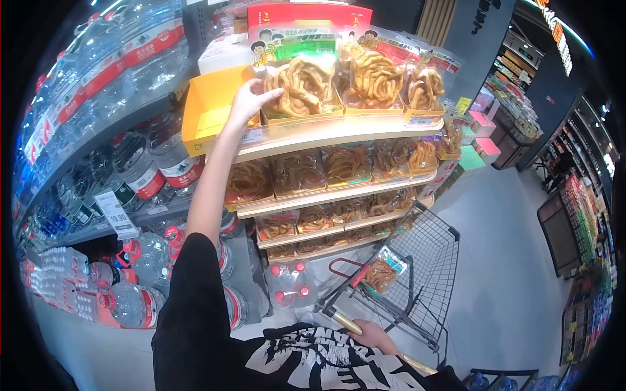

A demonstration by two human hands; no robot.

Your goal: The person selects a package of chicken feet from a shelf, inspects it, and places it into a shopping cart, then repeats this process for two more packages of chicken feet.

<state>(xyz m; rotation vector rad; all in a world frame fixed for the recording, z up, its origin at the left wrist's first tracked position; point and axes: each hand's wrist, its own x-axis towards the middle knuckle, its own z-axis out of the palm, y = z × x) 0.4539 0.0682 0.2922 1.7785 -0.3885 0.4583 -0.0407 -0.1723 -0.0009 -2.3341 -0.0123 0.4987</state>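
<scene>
My left hand (249, 103) reaches to the top shelf. Its thumb lies against the front of a clear bag of twisted brown snacks (301, 88), and the fingers curl at the bag's left edge. The bag has a green label and stands in a yellow display box. Just left of the hand is a yellow box (207, 107) with its inside showing. Low in front of me, my right hand (373, 336) is closed round the handle (343, 322) of a wire shopping cart (427, 274). One bag of similar snacks (383, 272) lies in the cart near the handle.
More snack bags (377, 81) fill the top shelf and the tiers (326, 166) below. Large water bottles (140, 169) crowd the shelves at left, with a price tag (116, 212). A bottle pack (291, 284) sits on the floor beside the cart. An aisle floor (502, 260) runs along the right.
</scene>
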